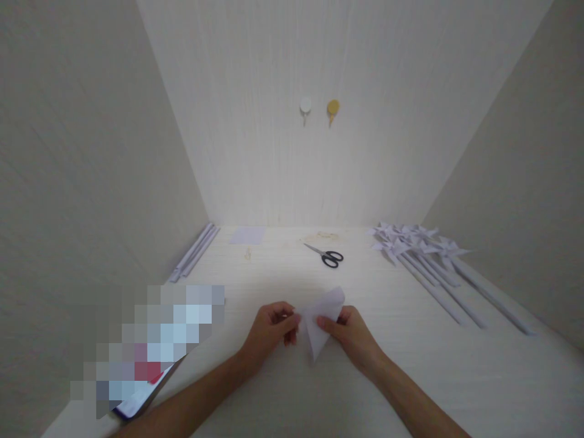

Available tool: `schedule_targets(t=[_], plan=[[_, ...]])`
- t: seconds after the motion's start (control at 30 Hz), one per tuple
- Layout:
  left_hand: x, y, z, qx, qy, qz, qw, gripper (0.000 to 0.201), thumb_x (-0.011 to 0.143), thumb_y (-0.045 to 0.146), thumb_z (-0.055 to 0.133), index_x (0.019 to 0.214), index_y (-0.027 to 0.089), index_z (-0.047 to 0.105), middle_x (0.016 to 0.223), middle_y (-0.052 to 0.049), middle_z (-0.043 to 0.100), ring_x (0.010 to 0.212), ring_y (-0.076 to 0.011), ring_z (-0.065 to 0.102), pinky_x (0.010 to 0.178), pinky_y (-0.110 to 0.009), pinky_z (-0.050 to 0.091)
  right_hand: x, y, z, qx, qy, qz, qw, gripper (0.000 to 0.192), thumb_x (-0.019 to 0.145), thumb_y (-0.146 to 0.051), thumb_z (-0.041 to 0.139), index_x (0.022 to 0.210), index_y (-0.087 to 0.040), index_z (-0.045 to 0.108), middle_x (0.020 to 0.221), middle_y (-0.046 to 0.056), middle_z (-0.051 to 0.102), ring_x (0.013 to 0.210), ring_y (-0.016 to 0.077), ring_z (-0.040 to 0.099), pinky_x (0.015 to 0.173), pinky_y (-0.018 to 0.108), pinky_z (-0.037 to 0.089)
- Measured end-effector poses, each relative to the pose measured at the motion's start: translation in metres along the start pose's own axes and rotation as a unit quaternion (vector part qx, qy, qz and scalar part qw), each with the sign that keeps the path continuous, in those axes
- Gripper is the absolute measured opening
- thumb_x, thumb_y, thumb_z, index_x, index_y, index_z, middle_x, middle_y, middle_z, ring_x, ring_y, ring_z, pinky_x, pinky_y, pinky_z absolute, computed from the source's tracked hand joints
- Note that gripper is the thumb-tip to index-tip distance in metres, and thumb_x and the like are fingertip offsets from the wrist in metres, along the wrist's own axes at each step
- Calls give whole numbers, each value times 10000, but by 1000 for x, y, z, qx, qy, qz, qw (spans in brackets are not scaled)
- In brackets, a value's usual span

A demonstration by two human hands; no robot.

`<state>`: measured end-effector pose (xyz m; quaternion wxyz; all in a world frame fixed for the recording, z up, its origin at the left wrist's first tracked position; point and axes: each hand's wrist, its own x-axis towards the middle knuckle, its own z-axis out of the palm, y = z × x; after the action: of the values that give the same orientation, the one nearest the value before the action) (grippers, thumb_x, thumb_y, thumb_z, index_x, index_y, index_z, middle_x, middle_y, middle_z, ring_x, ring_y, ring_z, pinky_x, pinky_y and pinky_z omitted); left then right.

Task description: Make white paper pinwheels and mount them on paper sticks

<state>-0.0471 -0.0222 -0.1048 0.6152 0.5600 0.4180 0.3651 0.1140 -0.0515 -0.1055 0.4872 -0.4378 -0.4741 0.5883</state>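
Observation:
A folded piece of white paper [326, 307] is held above the table in front of me, with one point hanging down and a rounded fold at the upper right. My right hand [351, 331] grips its right side, the thumb lying flat on the near face and the fingers hidden behind. At the paper's left tip, my left hand [279, 325] is closed in a pinch, thumb against curled fingers. Beyond the hands lie scissors [326, 254] with black handles, blades pointing left.
Several paper pinwheels [395, 246] on rolled paper sticks [451, 280] lie at the right. Rolled paper tubes [195, 252] and a flat paper square [247, 235] are at the back left. A blurred-out device [141, 398] lies near my left forearm. Walls enclose the table; two hooks [333, 108] hang behind.

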Motion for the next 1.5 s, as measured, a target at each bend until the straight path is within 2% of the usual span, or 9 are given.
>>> schedule_targets(t=[0.3, 0.5, 0.67, 0.73, 0.83, 1.0, 1.13, 1.3, 1.5], plan=[[-3, 8, 0, 46, 14, 53, 997, 245, 664, 311, 555, 509, 124, 523, 471, 28, 462, 415, -52, 410, 387, -161, 327, 1, 3, 1, 13, 54, -12, 998, 210, 555, -260, 703, 701, -114, 662, 699, 59, 670, 603, 166, 572, 604, 293, 435], [-1, 2, -1, 53, 14, 96, 994, 196, 675, 285, 549, 564, 124, 551, 590, 12, 462, 486, -67, 444, 383, -162, 349, -1, 1, 3, 11, 55, -9, 998, 227, 529, -268, 711, 687, -114, 656, 683, 54, 666, 579, 165, 566, 584, 297, 438], [-7, 4, 2, 65, 96, 123, 986, 125, 663, 241, 577, 734, 145, 539, 749, -26, 568, 697, -125, 544, 563, -202, 447, -2, -1, 6, -14, 94, -1, 995, 227, 520, -302, 711, 613, -110, 636, 608, 42, 644, 531, 148, 537, 520, 269, 423], [-10, 6, 3, 65, 102, 149, 981, 111, 670, 237, 574, 723, 151, 526, 795, -39, 583, 764, -141, 552, 620, -222, 461, -3, 0, 7, -23, 101, -4, 995, 220, 527, -310, 707, 589, -115, 625, 587, 31, 633, 511, 137, 521, 494, 255, 412], [-12, 8, 5, 89, 84, 161, 979, 97, 676, 239, 573, 718, 153, 557, 809, -46, 588, 792, -146, 550, 639, -227, 469, -3, 1, 9, -31, 102, -15, 994, 201, 545, -307, 696, 591, -125, 622, 594, 24, 632, 512, 132, 516, 489, 250, 410], [-14, 7, 7, 63, 145, 170, 973, 133, 652, 232, 598, 747, 157, 542, 896, -53, 575, 780, -139, 551, 646, -236, 484, -4, 1, 11, -45, 124, -34, 991, 212, 538, -307, 699, 645, -132, 644, 659, 48, 656, 566, 170, 547, 532, 284, 436], [-13, 6, 7, 69, 96, 168, 979, 85, 645, 226, 598, 669, 147, 580, 834, -47, 572, 780, -142, 547, 653, -231, 485, -4, 1, 12, -27, 121, -42, 991, 228, 535, -302, 703, 673, -130, 644, 669, 45, 658, 587, 173, 554, 570, 294, 442], [-6, 4, 7, 26, 100, 109, 989, 111, 594, 210, 640, 648, 140, 572, 684, -13, 562, 674, -122, 537, 596, -210, 472, -4, 0, 15, -49, 117, -48, 991, 179, 545, -276, 692, 631, -137, 619, 574, -1, 602, 517, 124, 499, 506, 247, 405], [-4, 1, 7, 3, 55, 108, 993, 125, 565, 239, 653, 566, 128, 596, 639, -14, 558, 616, -118, 522, 549, -205, 441, -5, 0, 18, -80, 87, -56, 991, 209, 551, -314, 682, 591, -146, 564, 547, -14, 540, 502, 110, 458, 458, 227, 364]])
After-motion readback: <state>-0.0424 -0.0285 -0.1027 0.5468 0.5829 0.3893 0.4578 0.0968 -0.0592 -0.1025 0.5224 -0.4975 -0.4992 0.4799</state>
